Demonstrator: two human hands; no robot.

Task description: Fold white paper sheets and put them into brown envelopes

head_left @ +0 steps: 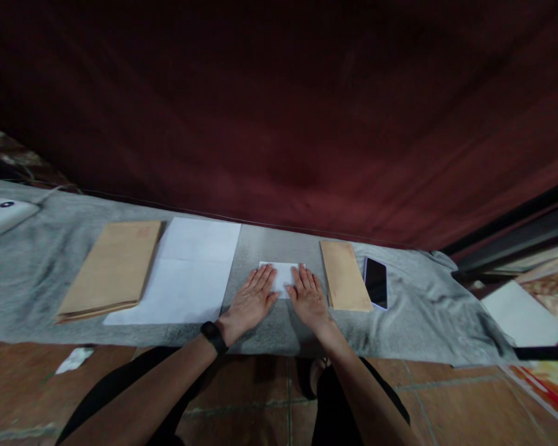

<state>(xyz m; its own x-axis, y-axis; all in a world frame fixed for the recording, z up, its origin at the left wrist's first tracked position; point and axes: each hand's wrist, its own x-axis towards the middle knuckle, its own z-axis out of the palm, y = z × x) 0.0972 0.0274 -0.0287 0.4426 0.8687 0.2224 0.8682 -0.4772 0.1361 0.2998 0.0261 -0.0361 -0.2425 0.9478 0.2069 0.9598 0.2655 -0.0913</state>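
Note:
A small white piece of paper (283, 277), apparently folded, lies flat on the grey cloth in front of me. My left hand (255, 294) presses on its left side with the fingers stretched out. On its right side rests my right hand (308, 297), also flat with extended fingers. Left of my hands, large white paper sheets (195, 272) are spread out, partly under a stack of brown envelopes (114, 266). Just right of my right hand lie more brown envelopes (346, 275), beside a phone (376, 283) with a dark screen.
The grey cloth (413, 310) covers a long, narrow surface, backed by a dark red curtain (288, 124). A white device (4, 217) with a cable sits at the far left. Scrap tissue (75, 359) lies on the tiled floor (242, 402). Boxes (523, 313) stand at the right.

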